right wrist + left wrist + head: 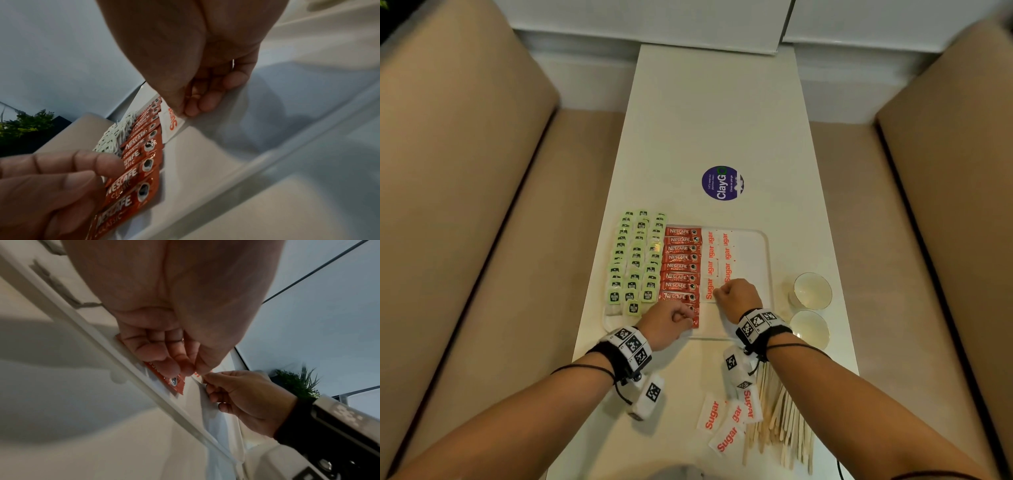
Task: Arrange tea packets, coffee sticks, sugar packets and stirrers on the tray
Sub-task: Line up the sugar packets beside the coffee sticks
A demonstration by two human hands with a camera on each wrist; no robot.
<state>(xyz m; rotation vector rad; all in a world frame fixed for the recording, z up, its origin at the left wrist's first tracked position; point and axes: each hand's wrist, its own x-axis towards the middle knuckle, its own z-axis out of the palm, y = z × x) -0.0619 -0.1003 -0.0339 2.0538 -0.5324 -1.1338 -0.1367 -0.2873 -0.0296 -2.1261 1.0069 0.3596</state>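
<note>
From the head camera, a shallow white rectangular tray (pixel 765 246) sits on the long pale table (pixel 709 120). Green-labelled tea packets (pixel 635 260) fill its left side in three columns, red Nescafé coffee sticks (pixel 681 265) run in a stacked column beside them, and white paper sugar packets (pixel 717 260) with orange lettering lie to the right of those. The left hand (pixel 667 323) is curled over the nearest coffee sticks at the tray's near edge; the right hand (pixel 738 296) is curled at the nearest sugar packet. Loose sugar packets (pixel 724 419) and a heap of pale wooden stirrers (pixel 780 425) lie on the table near the person. Two white cups (pixel 812 291) stand just right of the tray, and a round purple sticker (pixel 722 183) lies beyond it.

The left wrist camera shows curled fingers (pixel 162 353) pressing a red stick against the tray floor, though whether they actually pinch it I can't quite make out.

The right wrist camera shows thumb and fingers (pixel 193 107) pinching the corner of a sugar packet just beside the coffee row.
</note>
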